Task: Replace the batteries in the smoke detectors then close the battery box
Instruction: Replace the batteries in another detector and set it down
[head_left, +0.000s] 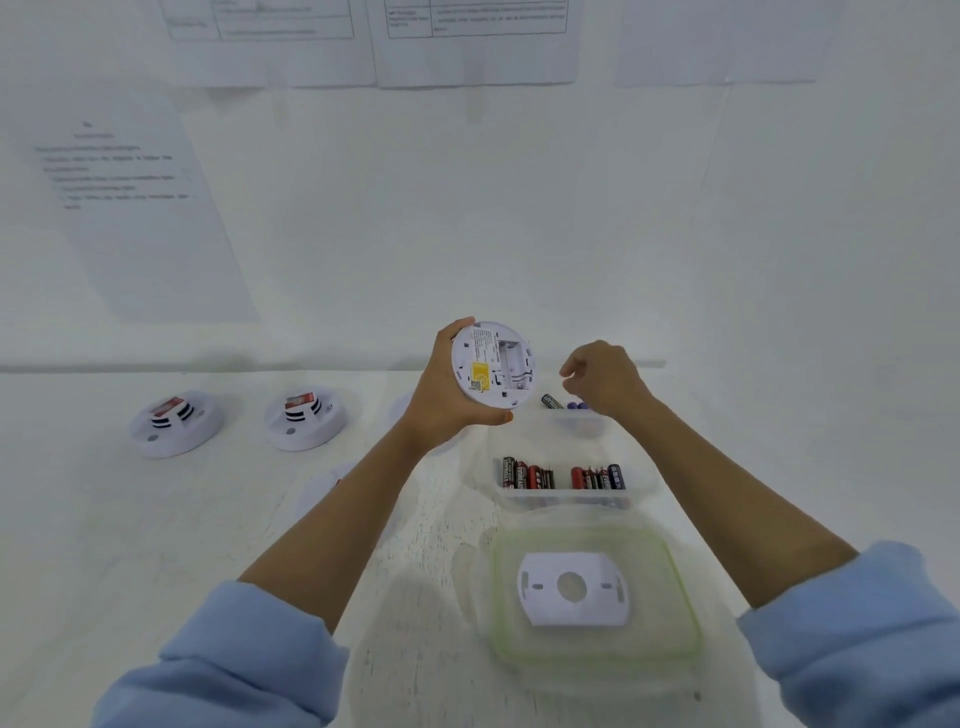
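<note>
Above the middle of the desk (156, 545), the left hand (441, 384) grasps a round white smoke detector (491, 364) by its rim, with its back tilted toward the camera. A yellow label shows there, and the open battery bay beside the label looks empty.

The right hand (608, 382) hovers just to the right of the detector with its fingers curled. Whether it pinches anything cannot be told. Below it, toward the desk's far edge, lie a few loose batteries (551, 401), one dark and the others purple.

Nearer the person stands the clear battery box (566, 501), open, with two rows of red and black batteries (530, 475) standing inside. Its clear, green-edged lid (509, 639) lies flat at the near edge of the desk. On the lid rests a white mounting plate (571, 587) with a round hole in the middle.

Toward the left side of the desk sit a second smoke detector (176, 423) and a third smoke detector (305, 421). Each carries a red item on top, too blurred to name.

The task seems to be at an early or middle stage. The held detector probably needs fresh batteries and its plate refitted. The state of the other two is unclear. The box is not yet closed.
</note>
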